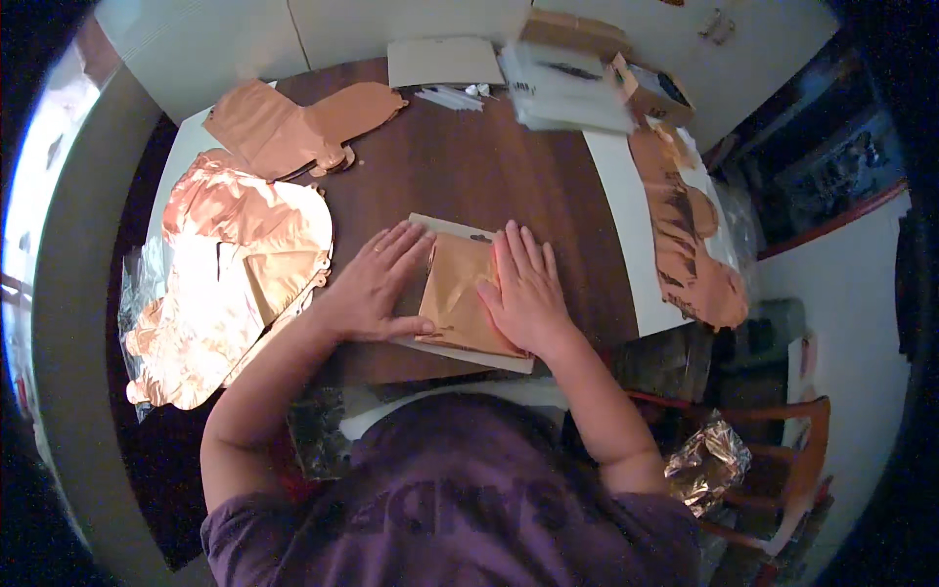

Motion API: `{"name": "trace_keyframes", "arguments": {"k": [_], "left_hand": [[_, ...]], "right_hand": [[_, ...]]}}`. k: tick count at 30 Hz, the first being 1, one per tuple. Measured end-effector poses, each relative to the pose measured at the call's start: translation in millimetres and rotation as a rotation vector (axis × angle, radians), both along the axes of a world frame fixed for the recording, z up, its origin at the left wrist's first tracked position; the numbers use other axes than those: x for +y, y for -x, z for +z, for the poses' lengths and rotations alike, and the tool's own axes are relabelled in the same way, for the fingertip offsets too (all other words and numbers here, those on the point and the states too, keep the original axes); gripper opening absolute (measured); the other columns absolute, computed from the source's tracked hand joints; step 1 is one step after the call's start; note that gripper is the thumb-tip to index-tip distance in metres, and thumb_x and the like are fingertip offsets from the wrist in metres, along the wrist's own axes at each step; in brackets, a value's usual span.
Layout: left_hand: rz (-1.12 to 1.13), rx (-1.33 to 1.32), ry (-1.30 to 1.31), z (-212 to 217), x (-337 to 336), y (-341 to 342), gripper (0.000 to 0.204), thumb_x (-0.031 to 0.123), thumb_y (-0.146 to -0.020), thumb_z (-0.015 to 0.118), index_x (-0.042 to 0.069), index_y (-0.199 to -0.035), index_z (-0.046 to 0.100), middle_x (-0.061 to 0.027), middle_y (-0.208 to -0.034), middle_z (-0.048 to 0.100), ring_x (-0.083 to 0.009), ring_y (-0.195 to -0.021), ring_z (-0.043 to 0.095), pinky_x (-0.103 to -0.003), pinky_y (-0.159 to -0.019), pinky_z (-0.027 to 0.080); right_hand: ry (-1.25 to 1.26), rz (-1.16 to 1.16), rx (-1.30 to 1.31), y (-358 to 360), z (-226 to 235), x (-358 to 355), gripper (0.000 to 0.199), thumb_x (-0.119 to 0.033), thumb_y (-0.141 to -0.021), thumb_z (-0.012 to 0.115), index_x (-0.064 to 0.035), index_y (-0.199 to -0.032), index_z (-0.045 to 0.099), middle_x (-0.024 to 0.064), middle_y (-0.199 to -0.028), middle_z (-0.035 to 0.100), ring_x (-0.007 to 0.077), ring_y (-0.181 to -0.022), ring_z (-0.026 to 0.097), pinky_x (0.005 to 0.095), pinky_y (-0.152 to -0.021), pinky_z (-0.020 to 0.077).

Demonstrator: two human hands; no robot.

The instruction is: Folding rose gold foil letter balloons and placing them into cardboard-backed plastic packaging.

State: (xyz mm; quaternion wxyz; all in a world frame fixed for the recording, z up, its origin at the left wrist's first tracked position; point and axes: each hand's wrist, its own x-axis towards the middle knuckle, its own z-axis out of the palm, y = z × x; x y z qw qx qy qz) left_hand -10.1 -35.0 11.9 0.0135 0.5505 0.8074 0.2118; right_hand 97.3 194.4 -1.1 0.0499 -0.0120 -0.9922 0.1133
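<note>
A folded copper-coloured foil sheet (460, 293), possibly a flat foil balloon, lies on a pale backing card (509, 361) with a dark hanging slot at its far edge. My left hand (377, 284) rests along the card's left side, fingers stretched out and the thumb at the foil's near left corner. Flat against the foil's right edge is my right hand (525, 289), its fingers extended toward the far side and its thumb over the foil. Neither hand grips anything. Parts of the card's two sides are hidden under my hands.
Shiny copper foil shapes (220, 284) are piled at the left, with matte ones (293, 127) behind. More foil (685, 225) lies at the right edge. Clear plastic sleeves (567, 93), an open box (653, 90), a pale card stack (445, 64) and white strips (450, 98) sit at the back.
</note>
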Motion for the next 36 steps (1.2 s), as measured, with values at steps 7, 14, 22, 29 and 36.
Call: {"name": "trace_keyframes", "arguments": {"k": [7, 14, 22, 29, 36], "left_hand": [[0.294, -0.17, 0.059, 22, 15, -45, 0.099, 0.063, -0.08, 0.058, -0.006, -0.143, 0.028, -0.0279, -0.139, 0.04, -0.0434, -0.13, 0.038, -0.051, -0.108, 0.029], [0.11, -0.001, -0.04, -2, 38, -70, 0.093, 0.056, -0.08, 0.059, -0.005, -0.143, 0.029, -0.0247, -0.147, 0.03, -0.0414, -0.138, 0.026, -0.054, -0.113, 0.019], [0.118, -0.056, -0.03, -5, 42, -107, 0.092, 0.059, -0.08, 0.059, -0.007, -0.14, 0.035, -0.0239, -0.141, 0.038, -0.0418, -0.135, 0.031, -0.053, -0.112, 0.024], [0.109, -0.112, 0.041, -9, 41, -104, 0.094, 0.054, -0.076, 0.067, -0.003, -0.142, 0.032, -0.0234, -0.145, 0.033, -0.0421, -0.138, 0.027, -0.053, -0.114, 0.02], [0.061, -0.109, 0.041, 0, 49, -99, 0.095, 0.054, -0.078, 0.065, -0.004, -0.144, 0.029, -0.0245, -0.148, 0.03, -0.0417, -0.139, 0.026, -0.052, -0.114, 0.019]], "right_hand": [[0.006, 0.093, -0.002, -7, -1, 5, 0.067, -0.04, -0.096, 0.045, 0.004, -0.144, 0.029, 0.0219, -0.153, 0.025, 0.0355, -0.143, 0.02, 0.0513, -0.116, 0.0118], [0.053, 0.223, -0.084, -20, 12, 12, 0.066, -0.04, -0.095, 0.049, 0.0012, -0.143, 0.033, 0.0212, -0.153, 0.025, 0.0373, -0.142, 0.022, 0.0554, -0.115, 0.0125], [0.115, 0.279, -0.004, -49, 8, 31, 0.063, -0.033, -0.092, 0.054, -0.0008, -0.142, 0.036, 0.0209, -0.152, 0.028, 0.0378, -0.141, 0.025, 0.0583, -0.113, 0.0137], [0.554, -0.402, 0.472, -122, -1, 62, 0.01, -0.011, -0.091, 0.059, -0.0039, -0.097, 0.056, 0.0068, -0.085, 0.056, 0.0173, -0.074, 0.054, 0.0278, -0.067, 0.046], [1.45, -0.164, -0.569, -229, -149, 35, 0.028, -0.022, -0.099, 0.049, -0.0037, -0.121, 0.047, 0.0119, -0.109, 0.061, 0.0203, -0.086, 0.065, 0.0315, -0.061, 0.051]]}}
